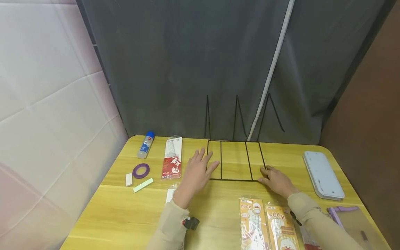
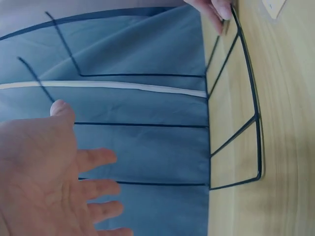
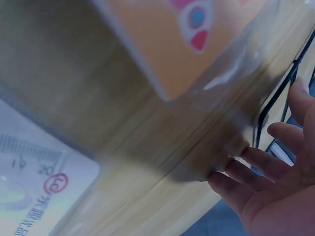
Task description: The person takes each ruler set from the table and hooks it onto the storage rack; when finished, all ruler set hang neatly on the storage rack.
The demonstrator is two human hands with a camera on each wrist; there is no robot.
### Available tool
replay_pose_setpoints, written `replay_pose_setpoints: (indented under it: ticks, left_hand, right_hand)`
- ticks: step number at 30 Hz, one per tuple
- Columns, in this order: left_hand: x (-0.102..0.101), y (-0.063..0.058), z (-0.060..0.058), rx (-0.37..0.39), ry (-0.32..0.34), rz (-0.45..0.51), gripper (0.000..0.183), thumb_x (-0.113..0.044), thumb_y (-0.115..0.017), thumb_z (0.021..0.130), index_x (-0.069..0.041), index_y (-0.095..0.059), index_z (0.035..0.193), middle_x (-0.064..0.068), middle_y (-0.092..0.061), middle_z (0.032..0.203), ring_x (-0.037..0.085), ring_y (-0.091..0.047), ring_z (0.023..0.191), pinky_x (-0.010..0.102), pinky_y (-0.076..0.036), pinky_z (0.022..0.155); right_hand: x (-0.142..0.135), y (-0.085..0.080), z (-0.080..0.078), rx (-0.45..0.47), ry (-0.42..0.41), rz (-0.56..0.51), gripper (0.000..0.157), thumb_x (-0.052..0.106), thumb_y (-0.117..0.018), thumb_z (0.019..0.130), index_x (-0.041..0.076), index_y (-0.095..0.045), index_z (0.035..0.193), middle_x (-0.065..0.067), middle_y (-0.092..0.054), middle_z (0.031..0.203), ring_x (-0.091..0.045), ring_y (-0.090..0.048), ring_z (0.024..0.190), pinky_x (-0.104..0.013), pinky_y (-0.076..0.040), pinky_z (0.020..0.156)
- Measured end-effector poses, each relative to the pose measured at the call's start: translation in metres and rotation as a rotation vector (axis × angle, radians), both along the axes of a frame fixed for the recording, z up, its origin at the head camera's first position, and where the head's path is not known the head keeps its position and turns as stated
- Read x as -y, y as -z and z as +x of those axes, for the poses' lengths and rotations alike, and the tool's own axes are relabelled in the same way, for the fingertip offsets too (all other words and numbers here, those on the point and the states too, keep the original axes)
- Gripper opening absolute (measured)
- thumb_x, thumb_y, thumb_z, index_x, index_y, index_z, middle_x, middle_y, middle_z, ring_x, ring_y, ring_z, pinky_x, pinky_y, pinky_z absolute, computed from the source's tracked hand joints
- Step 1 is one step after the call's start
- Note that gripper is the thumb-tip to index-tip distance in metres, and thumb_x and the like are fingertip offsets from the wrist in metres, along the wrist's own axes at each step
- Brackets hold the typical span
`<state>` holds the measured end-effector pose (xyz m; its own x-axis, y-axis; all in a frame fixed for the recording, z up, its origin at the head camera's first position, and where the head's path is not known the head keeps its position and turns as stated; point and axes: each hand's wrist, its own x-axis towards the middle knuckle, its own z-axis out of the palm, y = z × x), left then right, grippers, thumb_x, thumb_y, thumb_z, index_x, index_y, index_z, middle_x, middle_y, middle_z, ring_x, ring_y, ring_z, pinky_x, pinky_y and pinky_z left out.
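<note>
A black wire rack (image 1: 232,180) stands at the back of the table, its flat base on the wood and several tall prongs rising before the dark curtain. Over the base's left side hovers my left hand (image 1: 197,171), fingers spread and nothing held; the left wrist view shows its palm (image 2: 44,172) beside the prongs. My right hand (image 1: 278,180) is at the base's front right corner, thumb and fingertips right at the wire. Seen from the right wrist, that hand's fingers (image 3: 261,172) are extended, with the thumb close to the black wire (image 3: 278,93).
At left lie a glue bottle (image 1: 146,146), purple tape roll (image 1: 135,174), white eraser (image 1: 129,180), pale green strip (image 1: 143,185) and red-white ruler pack (image 1: 171,166). Two orange duck packs (image 1: 252,218) lie in front. A pale case (image 1: 323,175) and purple-edged pouch (image 1: 350,222) are at right.
</note>
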<state>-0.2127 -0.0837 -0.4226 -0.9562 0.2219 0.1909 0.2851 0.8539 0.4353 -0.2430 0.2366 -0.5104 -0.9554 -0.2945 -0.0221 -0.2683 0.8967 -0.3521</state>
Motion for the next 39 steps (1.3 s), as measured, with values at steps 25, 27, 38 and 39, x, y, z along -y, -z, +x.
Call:
replay_pose_setpoints:
  ticks: [25, 27, 38, 39]
  left_hand:
    - [0.054, 0.0, 0.075, 0.009, -0.146, 0.089, 0.061, -0.057, -0.035, 0.094, -0.013, -0.052, 0.133, 0.012, -0.038, 0.145, 0.033, -0.038, 0.13, 0.052, -0.035, 0.102]
    - [0.058, 0.002, 0.079, 0.03, -0.161, 0.09, 0.061, -0.058, -0.034, 0.094, -0.014, -0.052, 0.133, 0.012, -0.039, 0.144, 0.034, -0.04, 0.129, 0.054, -0.037, 0.1]
    - [0.071, 0.032, 0.118, 0.053, -0.463, 0.015, 0.052, -0.048, -0.053, 0.091, -0.006, -0.061, 0.121, 0.02, -0.062, 0.111, 0.037, -0.059, 0.1, 0.053, -0.049, 0.08]
    - [0.071, 0.038, 0.125, 0.051, -0.517, -0.008, 0.052, -0.047, -0.056, 0.09, -0.004, -0.061, 0.119, 0.019, -0.063, 0.105, 0.037, -0.059, 0.094, 0.052, -0.05, 0.075]
  right_hand:
    - [-0.011, 0.005, 0.004, -0.014, 0.061, -0.099, 0.066, 0.033, -0.063, 0.087, 0.0, -0.039, 0.138, -0.022, -0.035, 0.142, -0.052, -0.028, 0.126, -0.064, -0.029, 0.098]
    - [-0.011, 0.006, 0.004, -0.01, 0.062, -0.118, 0.065, 0.033, -0.063, 0.087, -0.001, -0.04, 0.137, -0.021, -0.034, 0.143, -0.052, -0.026, 0.127, -0.064, -0.027, 0.099]
    - [-0.013, 0.008, 0.003, 0.002, 0.061, -0.155, 0.065, 0.034, -0.063, 0.087, -0.001, -0.04, 0.137, -0.021, -0.034, 0.143, -0.055, -0.025, 0.125, -0.065, -0.025, 0.099]
    - [-0.014, 0.009, 0.004, -0.002, 0.063, -0.156, 0.065, 0.034, -0.063, 0.087, 0.0, -0.041, 0.137, -0.021, -0.034, 0.143, -0.055, -0.025, 0.125, -0.065, -0.026, 0.099]
